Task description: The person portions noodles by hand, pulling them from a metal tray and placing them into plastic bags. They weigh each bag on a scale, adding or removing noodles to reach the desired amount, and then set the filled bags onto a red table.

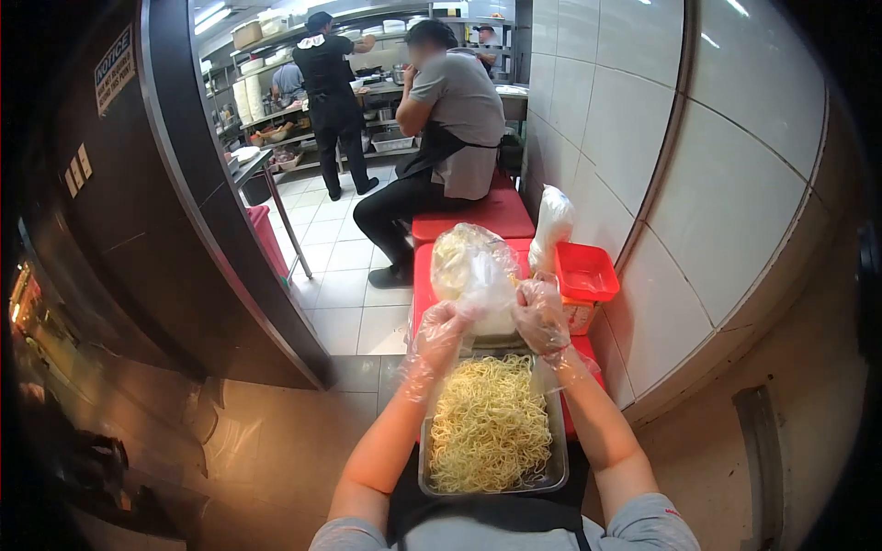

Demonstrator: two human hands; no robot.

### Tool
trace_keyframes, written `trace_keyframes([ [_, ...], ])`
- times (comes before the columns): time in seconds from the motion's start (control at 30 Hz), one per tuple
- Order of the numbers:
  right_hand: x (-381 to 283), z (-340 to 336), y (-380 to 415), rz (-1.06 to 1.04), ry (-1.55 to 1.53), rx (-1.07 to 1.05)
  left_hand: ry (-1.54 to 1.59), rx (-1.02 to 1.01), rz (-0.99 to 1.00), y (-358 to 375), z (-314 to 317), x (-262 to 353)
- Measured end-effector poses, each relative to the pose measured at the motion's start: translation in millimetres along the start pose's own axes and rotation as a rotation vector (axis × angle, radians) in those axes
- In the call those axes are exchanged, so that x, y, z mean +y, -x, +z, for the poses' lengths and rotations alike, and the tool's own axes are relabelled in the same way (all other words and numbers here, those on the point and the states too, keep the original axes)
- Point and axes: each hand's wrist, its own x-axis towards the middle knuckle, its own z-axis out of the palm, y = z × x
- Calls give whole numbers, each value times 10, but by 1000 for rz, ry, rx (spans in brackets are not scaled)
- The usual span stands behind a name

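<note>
Both hands wear clear plastic gloves and are raised beyond a metal tray (pixel 559 464) of pale yellow noodles (pixel 491 422). My left hand (pixel 441 332) pinches one side of a thin clear plastic bag (pixel 487 289). On the bag's other side, my right hand (pixel 542 317) has its fingers closed at the edge. The tray rests at my lap, against the red seat. Just behind the held bag lies a larger clear bag (pixel 452 262) with pale contents. A whitish container (pixel 496 323) shows partly beneath the hands.
To the right stand a red basket (pixel 588 273), an orange-red box (pixel 579 317) and a white plastic roll (pixel 553 220). A person (pixel 459 110) sits ahead on a red bench (pixel 478 216). Another person (pixel 329 92) stands by kitchen shelves. Tiled wall (pixel 588 119) right, dark door frame (pixel 175 184) left.
</note>
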Motion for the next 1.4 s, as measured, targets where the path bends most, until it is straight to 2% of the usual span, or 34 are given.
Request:
trace_keyframes([
  [0.03,70,-23,-48,-93,-38,75,64,-19,-66,26,-15,-16],
  [0.1,199,-12,-92,-142,32,135,191,-59,-192,84,-60,-37],
  [0.17,253,6,-123,-200,101,176,-319,-91,68,4,-358,-358],
  [0.23,237,10,-138,-263,173,207,-289,-54,97,-11,-403,-388],
  [0.3,91,-29,-82,-20,-37,76,283,51,-103,13,-211,-144],
  [0.33,35,-26,-35,102,-142,7,183,89,-68,6,-229,-171],
  [0.4,163,176,86,57,-130,-7,-16,165,3,-11,-262,-220],
  [0.47,262,262,168,-16,9,4,-43,192,-8,10,-173,-231],
  [0.53,304,270,228,-113,273,35,-70,205,-18,79,-47,-194],
  [0.63,229,157,155,227,-38,-287,-182,243,-8,123,4,-110],
  [0.7,217,158,147,327,-200,-366,-354,312,-2,105,-154,-149],
  [0.77,212,232,200,304,-313,-310,-251,357,53,75,-197,-236],
  [0.87,132,303,301,36,70,-201,-203,344,43,143,-154,-334],
  [0.9,21,291,265,135,-5,-164,-214,326,42,187,-79,-320],
  [1.0,319,361,157,-158,122,80,-262,268,76,358,180,-202],
  [1.03,393,435,97,-144,20,192,-263,263,21,399,187,-176],
  [1.13,489,302,50,-168,139,202,-175,396,37,356,40,-336],
  [1.23,471,326,38,-346,424,117,-1524,438,729,436,150,12],
  [1.27,457,355,52,-403,516,86,-1497,377,725,449,219,76],
  [1.33,213,422,120,-367,488,-24,-1442,250,714,450,326,147],
  [1.37,116,441,163,-350,472,-83,-1470,105,570,377,171,10],
  [1.4,100,455,189,-395,470,-49,-1390,80,524,320,36,-87],
])
